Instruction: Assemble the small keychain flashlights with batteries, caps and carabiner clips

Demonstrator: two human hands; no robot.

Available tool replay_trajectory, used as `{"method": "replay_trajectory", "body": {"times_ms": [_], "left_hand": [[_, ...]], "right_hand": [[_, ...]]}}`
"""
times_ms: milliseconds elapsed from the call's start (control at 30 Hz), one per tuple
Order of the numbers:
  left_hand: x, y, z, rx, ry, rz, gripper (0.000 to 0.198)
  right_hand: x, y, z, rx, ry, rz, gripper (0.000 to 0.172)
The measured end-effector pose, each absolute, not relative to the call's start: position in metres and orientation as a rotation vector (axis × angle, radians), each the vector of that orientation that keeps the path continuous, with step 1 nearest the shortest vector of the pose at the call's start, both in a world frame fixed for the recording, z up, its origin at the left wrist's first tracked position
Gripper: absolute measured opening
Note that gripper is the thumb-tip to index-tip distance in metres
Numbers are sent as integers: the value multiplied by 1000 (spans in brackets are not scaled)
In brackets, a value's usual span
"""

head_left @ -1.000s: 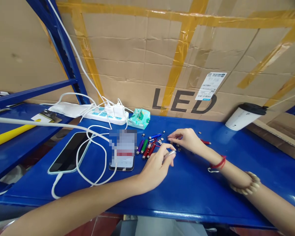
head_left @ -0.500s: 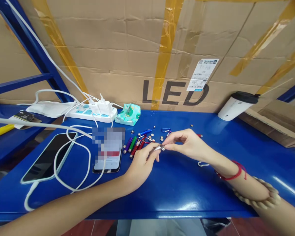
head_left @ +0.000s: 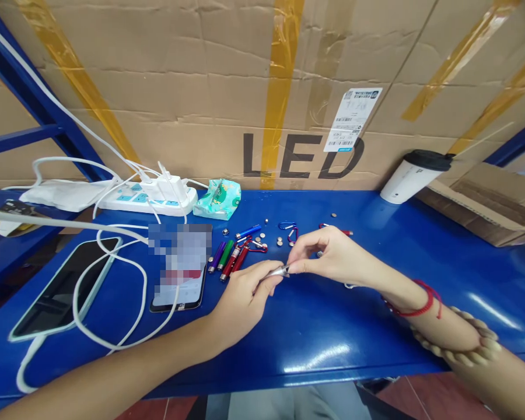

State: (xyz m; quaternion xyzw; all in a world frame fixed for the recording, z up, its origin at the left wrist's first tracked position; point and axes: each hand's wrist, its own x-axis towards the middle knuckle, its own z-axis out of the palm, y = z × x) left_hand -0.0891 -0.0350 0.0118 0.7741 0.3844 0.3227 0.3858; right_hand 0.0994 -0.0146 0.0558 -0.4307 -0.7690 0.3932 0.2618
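My left hand point(head_left: 240, 291) is closed around a small silver flashlight point(head_left: 278, 272), whose end sticks out past the thumb and fingers. Thumb and fingertips of my right hand point(head_left: 328, 256) pinch the tip at that end; whether this is a separate cap cannot be made out. Beyond my left hand lie several small flashlights: a purple one point(head_left: 217, 256), a green one point(head_left: 226, 255), red ones point(head_left: 240, 260) and a blue one point(head_left: 248, 231). Button cells point(head_left: 279, 241) are scattered near them, along with a blue carabiner clip point(head_left: 287, 225). Another clip point(head_left: 349, 286) shows partly under my right wrist.
Left on the blue table point(head_left: 332, 332) are a phone point(head_left: 65, 291), a second phone with a lit screen point(head_left: 188, 286), white cables and a power strip point(head_left: 135, 201). A tissue pack point(head_left: 219, 199), a lidded cup point(head_left: 413, 178) and an open carton point(head_left: 472, 216) stand before the large cardboard box point(head_left: 201, 105).
The view has shifted slightly, moving the table items left. My right fingers stay at the flashlight's end, and more of its silver tip shows between my hands.
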Motion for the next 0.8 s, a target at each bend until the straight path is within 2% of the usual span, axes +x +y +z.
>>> {"method": "replay_trajectory", "body": {"times_ms": [333,567,800], "left_hand": [[-86,-34,6,2116,997,804,23],[-88,-34,2,2241,997,851,23],[-87,-32,0,2180,1002,825,24]], "right_hand": [[96,-16,49,-1136,-2190,941,24],[96,-15,29,-1294,-2047,1162,27],[100,-12,32,-1318,-1894,1454,27]]}}
